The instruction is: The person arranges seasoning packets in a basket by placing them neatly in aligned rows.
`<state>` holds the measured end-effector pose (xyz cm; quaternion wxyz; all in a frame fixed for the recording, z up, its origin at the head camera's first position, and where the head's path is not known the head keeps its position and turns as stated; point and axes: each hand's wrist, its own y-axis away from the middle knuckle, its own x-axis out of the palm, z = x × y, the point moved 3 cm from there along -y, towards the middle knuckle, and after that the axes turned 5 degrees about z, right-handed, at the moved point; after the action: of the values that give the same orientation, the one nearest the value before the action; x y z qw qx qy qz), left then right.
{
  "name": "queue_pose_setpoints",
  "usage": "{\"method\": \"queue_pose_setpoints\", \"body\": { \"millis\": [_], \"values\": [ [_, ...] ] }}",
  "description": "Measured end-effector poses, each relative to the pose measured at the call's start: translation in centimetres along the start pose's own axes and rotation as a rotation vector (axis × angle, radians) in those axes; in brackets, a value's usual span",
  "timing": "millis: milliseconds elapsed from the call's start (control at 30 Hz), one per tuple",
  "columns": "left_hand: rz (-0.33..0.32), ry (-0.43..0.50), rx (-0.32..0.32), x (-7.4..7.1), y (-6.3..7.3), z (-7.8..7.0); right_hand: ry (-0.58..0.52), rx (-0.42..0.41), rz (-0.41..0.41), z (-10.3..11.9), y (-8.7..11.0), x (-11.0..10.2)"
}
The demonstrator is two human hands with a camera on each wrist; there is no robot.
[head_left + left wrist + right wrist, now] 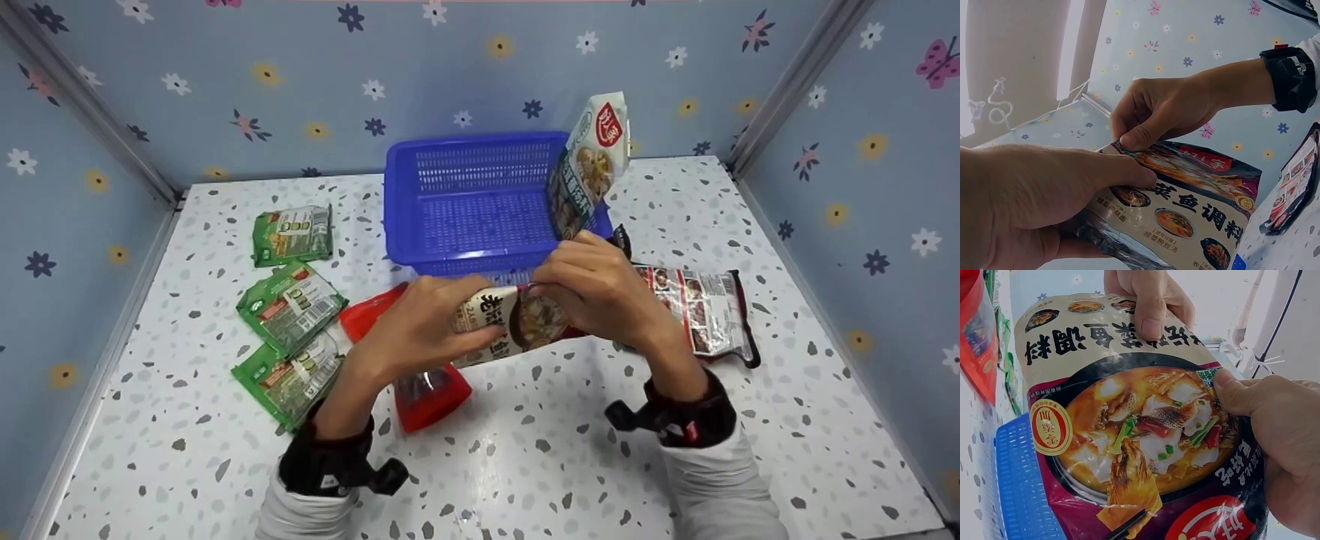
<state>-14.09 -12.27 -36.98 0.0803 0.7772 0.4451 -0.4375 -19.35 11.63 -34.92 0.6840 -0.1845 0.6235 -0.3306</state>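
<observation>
A cream and dark purple seasoning packet with a picture of fish soup is held in the air between both hands, in front of the basket. My left hand grips its cream end, thumb lying across the printed face. At the side edge, my right hand pinches the packet between thumb and fingers. In the right wrist view, the packet's front faces the camera, showing a bowl of fish and a red logo. The left wrist view shows the left thumb on the packet close to the right thumb.
Behind the hands stands a blue plastic basket, with a white and green packet upright at its right end. Several green packets lie at left. Red packets lie partly under the left arm; a red-and-white packet lies at right.
</observation>
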Motion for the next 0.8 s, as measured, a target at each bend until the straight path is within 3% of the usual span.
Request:
{"method": "queue_pose_setpoints", "body": {
  "millis": [267, 533, 633, 800],
  "values": [
    [-0.054, -0.018, 0.063, -0.1, -0.2, 0.0, 0.007, 0.015, -0.001, 0.1, -0.1, 0.0],
    [-0.119, -0.040, 0.067, -0.2, -0.2, 0.9, 0.078, 0.022, -0.041, -0.1, -0.4, 0.1],
    [-0.157, -0.037, 0.066, -0.4, -0.1, 1.3, 0.085, 0.016, -0.113, -0.2, -0.5, -0.1],
    [-0.231, 0.014, 0.060, -0.9, -0.1, 2.3, 0.055, 0.030, -0.339, -0.3, -0.4, -0.9]
  ]
}}
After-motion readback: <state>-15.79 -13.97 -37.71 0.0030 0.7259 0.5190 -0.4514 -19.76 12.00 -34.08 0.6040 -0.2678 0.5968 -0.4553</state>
